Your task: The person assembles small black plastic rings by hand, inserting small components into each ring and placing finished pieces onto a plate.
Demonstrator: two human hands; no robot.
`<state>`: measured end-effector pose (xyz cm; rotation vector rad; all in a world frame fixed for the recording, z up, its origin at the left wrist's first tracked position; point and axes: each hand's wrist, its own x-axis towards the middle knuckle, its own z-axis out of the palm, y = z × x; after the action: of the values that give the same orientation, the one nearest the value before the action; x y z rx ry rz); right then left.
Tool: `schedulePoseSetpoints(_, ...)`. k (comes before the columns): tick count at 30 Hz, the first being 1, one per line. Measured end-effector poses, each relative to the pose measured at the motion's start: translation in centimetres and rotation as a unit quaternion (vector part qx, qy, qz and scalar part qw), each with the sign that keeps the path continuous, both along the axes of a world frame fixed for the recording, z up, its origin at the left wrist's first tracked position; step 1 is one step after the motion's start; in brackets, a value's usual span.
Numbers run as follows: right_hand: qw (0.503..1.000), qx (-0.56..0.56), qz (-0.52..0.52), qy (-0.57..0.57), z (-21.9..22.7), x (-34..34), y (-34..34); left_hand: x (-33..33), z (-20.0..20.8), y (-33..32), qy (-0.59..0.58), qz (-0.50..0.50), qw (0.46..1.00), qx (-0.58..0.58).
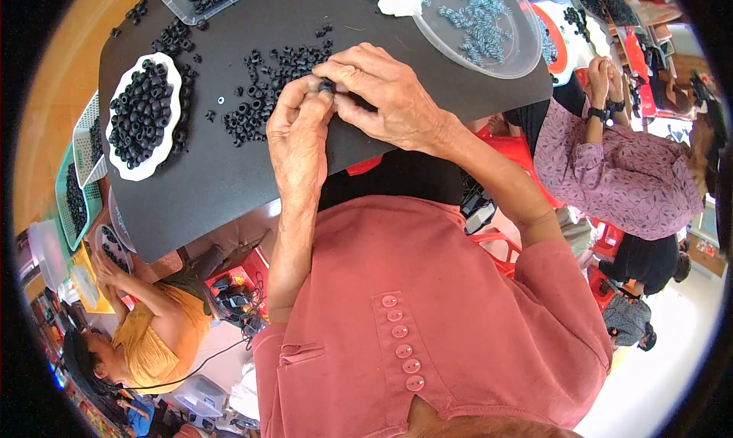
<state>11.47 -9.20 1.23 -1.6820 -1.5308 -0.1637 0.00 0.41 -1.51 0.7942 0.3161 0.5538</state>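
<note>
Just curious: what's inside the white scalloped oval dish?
The white scalloped oval dish holds a heap of small, round, hollow black pieces; its bottom and the lower pieces are covered, so unseen.

Your fingers have a small black, rounded piece that looks like plastic. You have a dark grey, smooth, mostly matt surface, a glossy white scalloped dish, apparently plastic, and a clear, shiny round plastic tub. Your salmon-pink shirt is soft matt cloth with shiny round buttons.
</note>
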Motion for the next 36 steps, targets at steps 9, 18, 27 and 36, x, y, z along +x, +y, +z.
schedulePoseSetpoints(9,0.994,0.0,-0.028,0.11,1.1,-0.5,-0.5,0.0,-0.4,-0.5,0.052,0.026,0.988,0.142)
schedulePoseSetpoints(18,0.988,0.006,-0.018,0.156,1.3,-0.4,-0.4,0.0,0.4,-0.9,0.068,0.04,0.986,0.145)
schedulePoseSetpoints(27,0.988,0.024,-0.034,0.147,0.8,-0.7,-0.5,0.1,0.6,-1.0,0.076,0.04,0.985,0.15)
schedulePoseSetpoints(36,0.912,0.013,-0.021,0.409,0.3,-0.2,-0.6,0.4,0.2,-0.8,0.061,0.031,0.984,0.163)
